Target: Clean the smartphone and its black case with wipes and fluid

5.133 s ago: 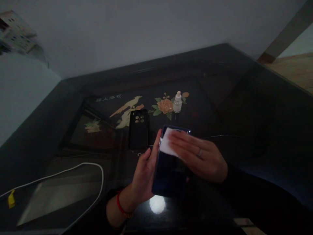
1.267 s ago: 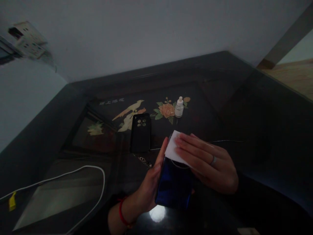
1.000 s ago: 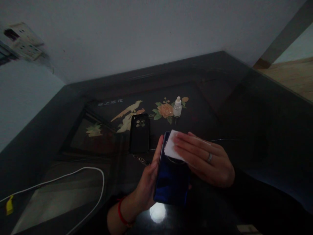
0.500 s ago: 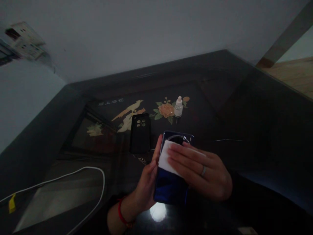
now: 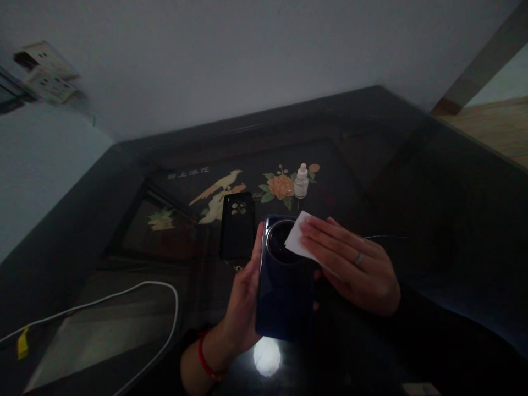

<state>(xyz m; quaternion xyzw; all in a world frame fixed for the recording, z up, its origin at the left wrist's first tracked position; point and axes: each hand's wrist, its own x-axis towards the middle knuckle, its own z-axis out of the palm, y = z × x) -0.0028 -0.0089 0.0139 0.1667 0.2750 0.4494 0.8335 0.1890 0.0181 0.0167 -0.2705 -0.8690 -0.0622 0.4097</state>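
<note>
A dark blue phone (image 5: 284, 300) is gripped in my left hand (image 5: 243, 308), back side up, its large round camera ring toward the far end. The thumb lies along its left edge and fingertips show at its right edge. Under the fingers of my right hand (image 5: 350, 261) is a white wipe (image 5: 297, 237), held over the upper right corner of the phone, partly covering the camera ring. A black phone case (image 5: 237, 231) lies on the table just left of the phone, with a small chain at its lower end.
A small white-capped dropper bottle (image 5: 301, 181) stands beyond the phone on the dark glossy table (image 5: 371, 148), which has a bird and flower pattern. A white cable (image 5: 175, 308) with a yellow tag (image 5: 22, 344) curves at the left. Wall sockets (image 5: 51, 74) are at the upper left.
My right hand has moved the wipe up and to the right, from the middle of the phone's back to its upper right corner. The camera ring shows more now. The phone has shifted slightly left.
</note>
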